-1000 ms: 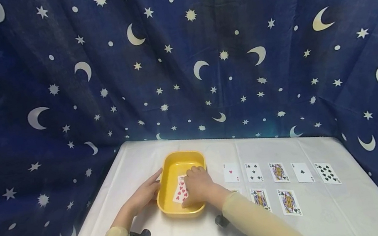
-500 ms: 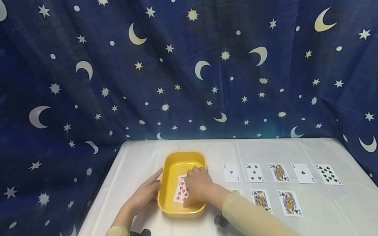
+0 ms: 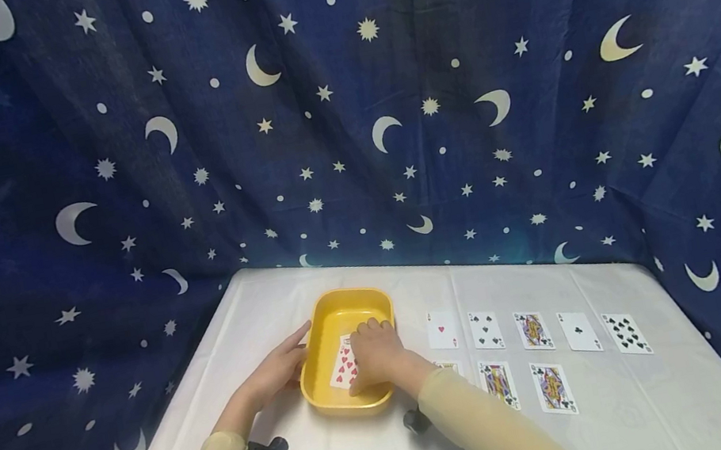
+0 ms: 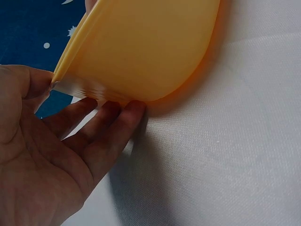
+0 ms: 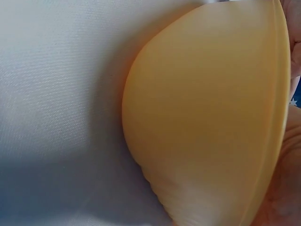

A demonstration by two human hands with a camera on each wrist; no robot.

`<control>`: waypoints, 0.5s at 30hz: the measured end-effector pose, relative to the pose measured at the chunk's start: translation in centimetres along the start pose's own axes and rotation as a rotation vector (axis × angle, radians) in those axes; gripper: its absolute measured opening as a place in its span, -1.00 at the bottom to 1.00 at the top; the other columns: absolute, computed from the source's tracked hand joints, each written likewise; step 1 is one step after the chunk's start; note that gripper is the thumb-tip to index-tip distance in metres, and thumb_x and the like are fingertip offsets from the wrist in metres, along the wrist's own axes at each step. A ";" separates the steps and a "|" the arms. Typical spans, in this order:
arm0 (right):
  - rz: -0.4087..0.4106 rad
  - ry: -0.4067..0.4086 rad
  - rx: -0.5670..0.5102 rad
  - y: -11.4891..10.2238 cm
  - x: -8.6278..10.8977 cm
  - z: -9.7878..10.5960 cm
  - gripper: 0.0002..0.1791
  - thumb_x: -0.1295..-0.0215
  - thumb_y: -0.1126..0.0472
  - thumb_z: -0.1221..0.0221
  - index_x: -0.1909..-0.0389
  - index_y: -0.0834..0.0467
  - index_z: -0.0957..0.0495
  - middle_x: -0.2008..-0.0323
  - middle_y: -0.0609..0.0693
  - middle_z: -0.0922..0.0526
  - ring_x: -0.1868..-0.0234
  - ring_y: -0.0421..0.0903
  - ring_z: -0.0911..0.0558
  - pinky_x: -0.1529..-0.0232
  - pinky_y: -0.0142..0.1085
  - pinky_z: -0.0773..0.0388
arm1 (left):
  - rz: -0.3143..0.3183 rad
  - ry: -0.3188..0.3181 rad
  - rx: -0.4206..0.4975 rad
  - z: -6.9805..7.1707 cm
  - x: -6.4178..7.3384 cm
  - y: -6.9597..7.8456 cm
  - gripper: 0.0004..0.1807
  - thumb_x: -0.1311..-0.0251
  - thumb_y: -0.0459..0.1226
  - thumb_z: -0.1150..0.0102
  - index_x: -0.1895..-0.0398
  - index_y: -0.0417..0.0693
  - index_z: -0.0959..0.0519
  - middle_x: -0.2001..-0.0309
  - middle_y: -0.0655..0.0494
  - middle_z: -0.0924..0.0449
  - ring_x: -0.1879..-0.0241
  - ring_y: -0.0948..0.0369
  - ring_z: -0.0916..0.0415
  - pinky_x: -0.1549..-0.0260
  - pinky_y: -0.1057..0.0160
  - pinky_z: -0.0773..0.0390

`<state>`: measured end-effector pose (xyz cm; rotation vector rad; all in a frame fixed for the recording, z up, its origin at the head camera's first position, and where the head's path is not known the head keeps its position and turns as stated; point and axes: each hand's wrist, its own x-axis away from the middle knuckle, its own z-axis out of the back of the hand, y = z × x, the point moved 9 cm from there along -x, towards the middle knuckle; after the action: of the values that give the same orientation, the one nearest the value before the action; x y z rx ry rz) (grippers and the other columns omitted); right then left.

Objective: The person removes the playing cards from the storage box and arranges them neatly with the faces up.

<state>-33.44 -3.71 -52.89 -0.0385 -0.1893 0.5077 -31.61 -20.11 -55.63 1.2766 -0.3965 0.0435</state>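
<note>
A yellow plastic tray (image 3: 316, 398) stands on the white-covered table, near its left side. My left hand (image 3: 279, 370) touches the tray's left wall from outside; in the left wrist view, its fairly straight fingers (image 4: 120, 125) lie along the wall, with another digit at the rim. My right hand (image 3: 379, 354) reaches inside the tray. Its fingers curl over a playing card (image 3: 343, 370) with red hearts, the thumb at the card's near right edge. Those fingertips are hidden in the head view, and in the right wrist view the tray wall (image 5: 202, 117) covers most of the hand.
Right of the tray lie face-up cards in two rows: an ace of hearts (image 3: 441, 330), a spades card (image 3: 486, 330), a queen (image 3: 533, 329), an ace of clubs (image 3: 579, 331) and others. A dark curtain (image 3: 345, 139) with moons and stars hangs behind the table.
The hearts card has shifted and turned very slightly under my right hand. The left hand and tray look the same; the view itself has drifted a little.
</note>
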 end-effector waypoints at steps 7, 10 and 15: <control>-0.007 -0.001 -0.025 -0.1 0.2 0.2 -0.06 0.18 -0.35 -0.54 -0.14 0.14 -0.51 0.17 -0.07 -0.41 0.03 -0.05 -0.31 -0.10 -0.13 -0.33 | -0.002 -0.007 0.001 -0.1 0.2 0.1 -0.35 -0.53 -0.16 0.10 -0.65 0.30 -0.10 -0.30 -0.11 -0.49 0.01 0.05 -0.59 -0.01 0.04 -0.64; -0.022 -0.013 -0.028 -0.2 0.3 0.2 -0.05 0.19 -0.35 -0.55 -0.14 0.15 -0.51 0.17 -0.06 -0.40 0.03 -0.05 -0.31 -0.12 -0.13 -0.33 | -0.003 -0.009 0.014 -0.1 0.2 0.1 -0.35 -0.53 -0.17 0.10 -0.64 0.30 -0.11 -0.29 -0.12 -0.50 0.01 0.05 -0.59 -0.02 0.02 -0.64; -0.038 -0.027 -0.024 -0.2 0.1 0.3 -0.04 0.21 -0.34 -0.56 -0.14 0.16 -0.50 0.18 -0.05 -0.41 0.04 -0.04 -0.31 -0.11 -0.14 -0.35 | -0.004 -0.011 0.009 -0.2 0.3 0.3 -0.35 -0.53 -0.17 0.10 -0.65 0.29 -0.11 -0.33 -0.14 -0.46 -0.02 0.04 -0.58 -0.04 0.00 -0.63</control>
<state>-33.28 -3.80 -52.58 -0.0516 -0.2222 0.4683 -31.34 -19.88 -55.35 1.2874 -0.4035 0.0349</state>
